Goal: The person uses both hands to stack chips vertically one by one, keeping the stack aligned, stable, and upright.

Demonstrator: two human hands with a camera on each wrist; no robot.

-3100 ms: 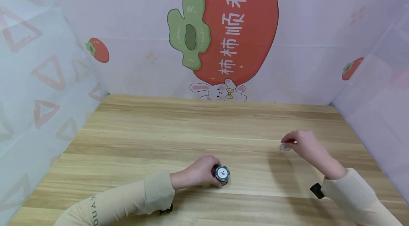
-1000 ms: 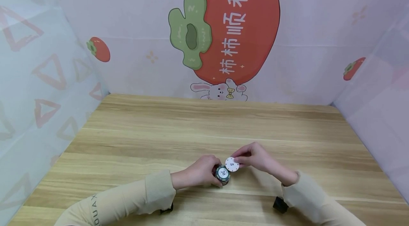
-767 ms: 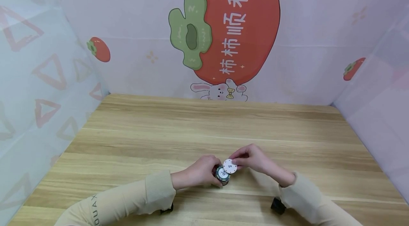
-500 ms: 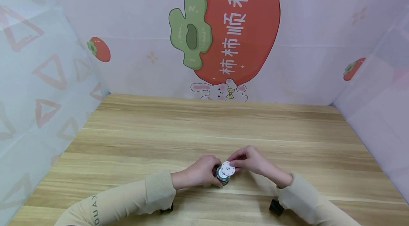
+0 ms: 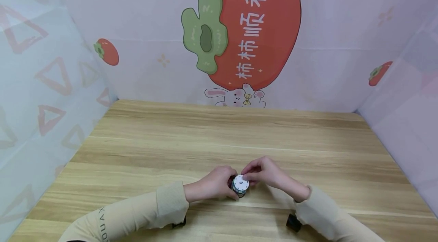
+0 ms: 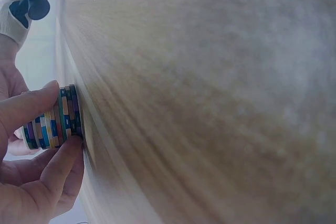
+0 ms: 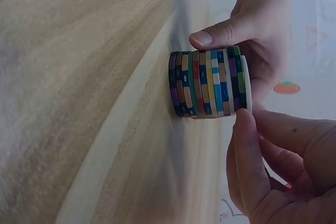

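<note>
A stack of several multicoloured poker chips (image 7: 205,83) stands upright on the wooden table. My left hand (image 5: 213,184) grips it from the left, with thumb and fingers on opposite sides of its edge. On top lies a white poker chip (image 5: 240,183) marked 5, nearly lined up with the chips below. My right hand (image 5: 268,173) pinches this white chip by its right edge. The left wrist view shows the striped chip edges (image 6: 52,121) between my left thumb and fingers. In the head view the white chip hides most of the green chip beneath it.
The wooden table (image 5: 164,131) spreads out around both hands. A printed cloth backdrop (image 5: 328,44) stands along its far edge, and cloth walls flank both sides. A dark wrist device (image 5: 293,223) hangs under the right sleeve.
My right hand has brought the white chip from the right side of the table leftward onto the stack, covering the green 20 chip. My left hand has stayed round the stack.
</note>
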